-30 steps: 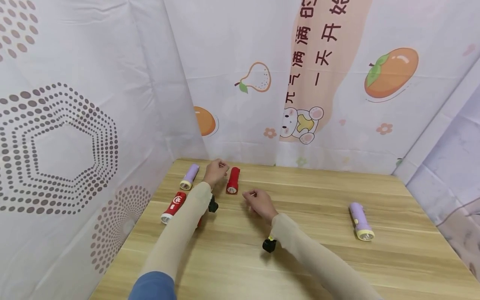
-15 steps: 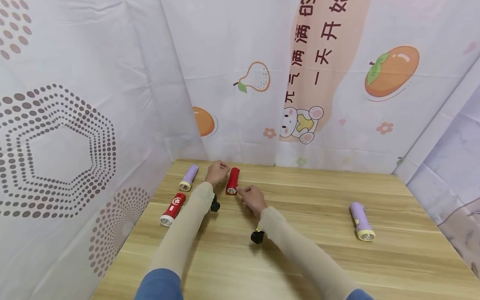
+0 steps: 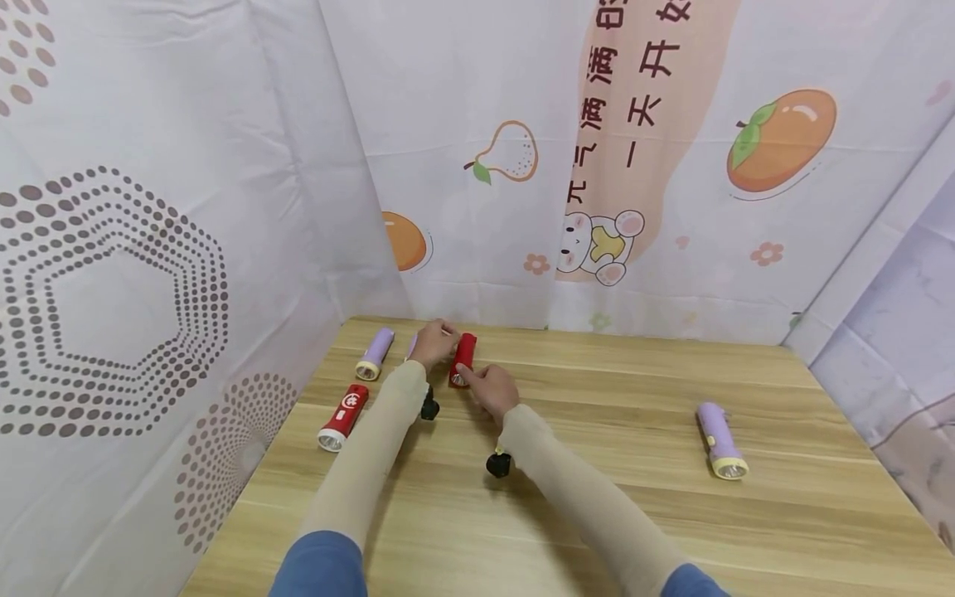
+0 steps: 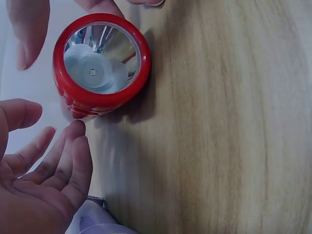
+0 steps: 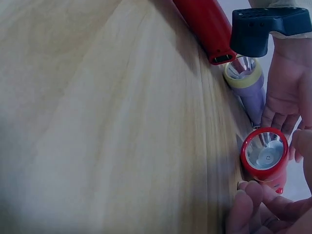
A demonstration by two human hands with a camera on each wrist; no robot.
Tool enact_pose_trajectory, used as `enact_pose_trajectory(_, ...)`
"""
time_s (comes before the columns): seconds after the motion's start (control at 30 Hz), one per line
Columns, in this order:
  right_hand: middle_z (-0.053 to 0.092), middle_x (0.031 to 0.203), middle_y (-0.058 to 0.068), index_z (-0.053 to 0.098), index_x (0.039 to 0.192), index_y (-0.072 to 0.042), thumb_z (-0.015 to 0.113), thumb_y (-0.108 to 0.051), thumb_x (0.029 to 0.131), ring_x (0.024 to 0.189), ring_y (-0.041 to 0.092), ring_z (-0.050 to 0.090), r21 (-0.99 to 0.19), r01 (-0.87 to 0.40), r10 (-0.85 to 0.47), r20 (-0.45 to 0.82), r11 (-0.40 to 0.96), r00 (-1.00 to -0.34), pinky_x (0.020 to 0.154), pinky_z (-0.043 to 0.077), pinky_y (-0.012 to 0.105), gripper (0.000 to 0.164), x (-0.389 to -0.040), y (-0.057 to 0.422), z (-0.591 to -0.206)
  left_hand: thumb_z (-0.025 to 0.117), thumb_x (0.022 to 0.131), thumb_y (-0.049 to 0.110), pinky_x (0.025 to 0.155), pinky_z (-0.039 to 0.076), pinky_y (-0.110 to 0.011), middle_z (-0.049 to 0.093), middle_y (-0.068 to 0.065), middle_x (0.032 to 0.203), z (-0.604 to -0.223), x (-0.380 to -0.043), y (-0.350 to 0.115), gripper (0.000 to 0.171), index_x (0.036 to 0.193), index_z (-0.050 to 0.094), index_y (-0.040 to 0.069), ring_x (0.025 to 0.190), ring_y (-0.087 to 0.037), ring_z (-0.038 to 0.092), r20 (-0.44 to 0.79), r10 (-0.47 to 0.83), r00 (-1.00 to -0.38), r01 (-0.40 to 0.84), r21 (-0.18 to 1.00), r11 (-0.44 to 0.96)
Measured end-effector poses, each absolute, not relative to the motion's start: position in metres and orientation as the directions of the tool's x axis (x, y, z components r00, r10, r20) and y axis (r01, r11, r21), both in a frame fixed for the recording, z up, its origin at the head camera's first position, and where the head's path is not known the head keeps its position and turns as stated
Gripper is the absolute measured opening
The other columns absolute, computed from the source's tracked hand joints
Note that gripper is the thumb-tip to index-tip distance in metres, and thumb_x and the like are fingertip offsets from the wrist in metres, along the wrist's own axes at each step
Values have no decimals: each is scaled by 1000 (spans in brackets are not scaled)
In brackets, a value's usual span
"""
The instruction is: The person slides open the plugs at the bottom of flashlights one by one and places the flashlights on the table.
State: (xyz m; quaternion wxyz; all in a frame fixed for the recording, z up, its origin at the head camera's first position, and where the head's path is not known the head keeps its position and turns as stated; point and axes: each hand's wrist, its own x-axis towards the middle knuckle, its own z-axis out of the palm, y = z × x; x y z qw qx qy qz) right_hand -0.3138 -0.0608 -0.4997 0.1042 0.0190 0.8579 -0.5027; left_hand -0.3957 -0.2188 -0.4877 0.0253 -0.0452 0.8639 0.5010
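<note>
A red flashlight (image 3: 466,350) lies near the back edge of the wooden table, lens toward me. On its left is my left hand (image 3: 434,342); in the left wrist view its loosely bent fingers (image 4: 80,165) come up close beside the red rim. My right hand (image 3: 494,388) reaches in from the front right. Its thumb hovers over the lamp head, and its fingers (image 5: 251,195) are right at the head's side in the right wrist view. Behind my left hand a purple flashlight (image 3: 411,345) is mostly hidden; its pale yellow head and purple body show in the right wrist view.
Another purple flashlight (image 3: 375,354) and a red one with a white head (image 3: 344,417) lie at the left. A further purple flashlight (image 3: 720,441) lies at the right. Under my left arm, a red flashlight (image 5: 207,29) shows in the right wrist view. A printed curtain (image 3: 477,274) hangs behind the table.
My right hand has moved left and slightly away from me, up to the red flashlight's head. My left hand has shifted slightly right, beside the same flashlight, which lies where it was.
</note>
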Motion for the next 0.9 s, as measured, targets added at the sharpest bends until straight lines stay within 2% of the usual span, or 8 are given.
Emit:
enact_pose_trajectory(0.13, 45, 49, -1, 59, 65, -11, 63, -60, 96, 41, 14, 43, -836, 129, -66, -193, 533, -979, 38, 35, 28, 58, -316, -63, -499, 66, 99, 19, 60, 53, -30, 71, -10, 89, -488, -396, -217, 21, 113, 64, 4, 78, -20, 68, -100, -37, -994, -106, 868, 486)
enact_pose_trajectory(0.37, 48, 49, 0, 57, 63, -14, 62, -64, 95, 42, 15, 47, -799, 124, -70, -203, 589, -977, 39, 38, 28, 59, -320, -62, -498, 64, 99, 20, 58, 51, -28, 72, -9, 89, -486, -395, -216, 20, 109, 69, 4, 77, -19, 67, -84, -27, -996, -86, 851, 519)
enact_pose_trajectory(0.53, 46, 48, 0, 51, 60, -16, 64, -57, 96, 42, 13, 44, -802, 139, -73, -221, 581, -973, 39, 36, 27, 57, -324, -63, -496, 63, 100, 22, 58, 49, -29, 70, -7, 88, -484, -394, -216, 19, 107, 72, 7, 73, -19, 61, -96, -39, -995, -102, 842, 530)
enact_pose_trajectory(0.73, 49, 57, 0, 64, 73, -8, 73, -46, 95, 45, 13, 44, -854, 218, -51, -273, 473, -961, 41, 39, 27, 44, -325, -65, -495, 63, 102, 25, 62, 50, -31, 69, -8, 90, -484, -393, -218, 25, 112, 74, 5, 75, -22, 61, -128, -62, -990, -141, 822, 552)
enact_pose_trajectory(0.9, 49, 60, 1, 71, 89, -2, 75, -41, 95, 47, 15, 46, -863, 249, -47, -299, 439, -953, 43, 44, 28, 40, -324, -67, -494, 62, 104, 27, 67, 53, -30, 70, -12, 106, -484, -392, -220, 33, 123, 70, 1, 85, -24, 65, -149, -48, -988, -150, 818, 555)
